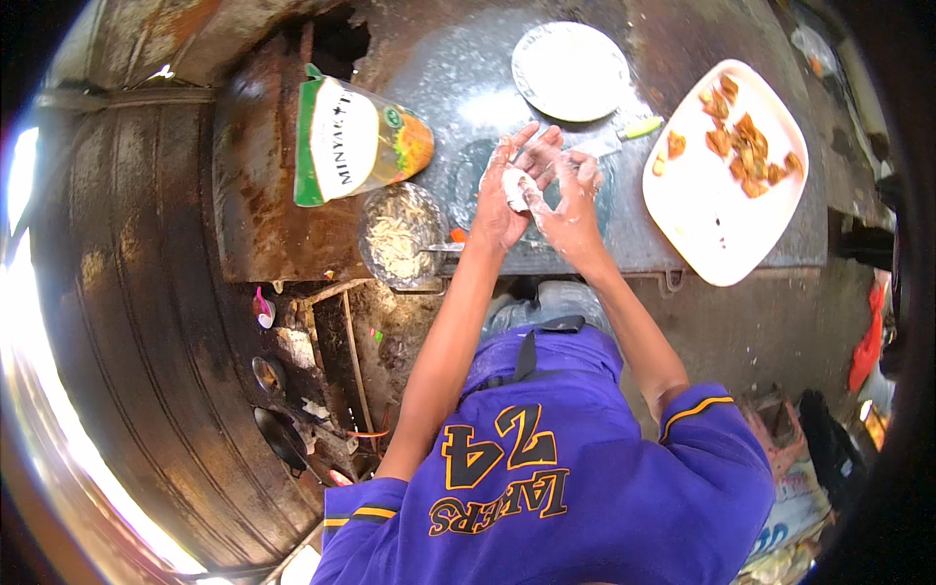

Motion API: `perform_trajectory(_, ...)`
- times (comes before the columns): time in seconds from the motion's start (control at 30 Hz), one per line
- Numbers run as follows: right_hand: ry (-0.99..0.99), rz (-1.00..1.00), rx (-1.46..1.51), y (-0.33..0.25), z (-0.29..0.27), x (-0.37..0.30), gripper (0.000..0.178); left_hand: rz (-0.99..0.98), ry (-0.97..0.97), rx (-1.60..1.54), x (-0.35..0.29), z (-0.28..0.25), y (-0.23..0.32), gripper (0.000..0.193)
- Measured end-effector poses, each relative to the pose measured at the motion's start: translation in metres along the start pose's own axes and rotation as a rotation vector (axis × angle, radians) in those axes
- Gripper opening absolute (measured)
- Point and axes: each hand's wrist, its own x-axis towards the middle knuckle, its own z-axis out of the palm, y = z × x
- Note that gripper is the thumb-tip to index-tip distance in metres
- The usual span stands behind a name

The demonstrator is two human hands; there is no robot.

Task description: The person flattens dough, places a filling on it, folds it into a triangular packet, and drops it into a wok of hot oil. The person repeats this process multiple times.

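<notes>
Over the dark tabletop, my left hand (498, 207) cradles a small white lump of dough (515, 189) in its palm, its fingers pointing away from me. My right hand (571, 213) meets it from the right, thumb and fingers bent at the dough. Both hands are dusted or smeared with white. Part of the lump is hidden by the fingers. Left of the hands stands a bowl (378, 240) of pale shredded filling, with a spoon (445, 248) leaning out toward my left wrist. Behind my right hand lies a knife (604, 144) with a light green handle.
A white plate (571, 70) sits at the far middle of the table. To the right, a white tray (697, 229) holds several golden-brown fried pieces (749, 156). A green and white cooking oil pouch (353, 141) lies at the left. The near table edge (643, 276) runs under my forearms.
</notes>
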Motion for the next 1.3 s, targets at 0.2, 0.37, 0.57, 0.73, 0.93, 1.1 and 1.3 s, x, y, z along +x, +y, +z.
perform_trajectory(0.2,-0.141,0.78,1.201,0.027,0.006,-0.04,0.074,-0.201,0.185,-0.243,-0.024,-0.009,-0.045,0.067)
perform_trajectory(0.37,-0.414,1.092,1.574,0.032,-0.001,-0.064,0.056,-0.269,0.182,-0.357,-0.029,-0.002,-0.061,0.077)
perform_trajectory(0.57,-0.309,1.011,1.368,0.027,0.008,-0.076,0.035,-0.214,0.296,-0.383,-0.043,-0.003,-0.068,0.077)
perform_trajectory(0.73,-0.335,0.957,1.107,0.032,0.002,-0.07,0.04,-0.026,0.248,-0.065,-0.034,-0.012,-0.075,0.074)
perform_trajectory(0.93,-0.429,0.827,0.959,0.042,-0.026,-0.051,0.024,0.233,-0.001,0.495,-0.035,-0.017,-0.077,0.066)
perform_trajectory(1.1,-0.425,0.587,0.539,0.067,-0.028,-0.038,0.018,0.269,0.094,0.721,-0.047,-0.026,-0.066,0.063)
perform_trajectory(1.3,-0.392,0.263,-0.221,0.093,-0.018,-0.029,0.024,0.247,0.178,1.037,-0.093,-0.055,-0.068,0.055)
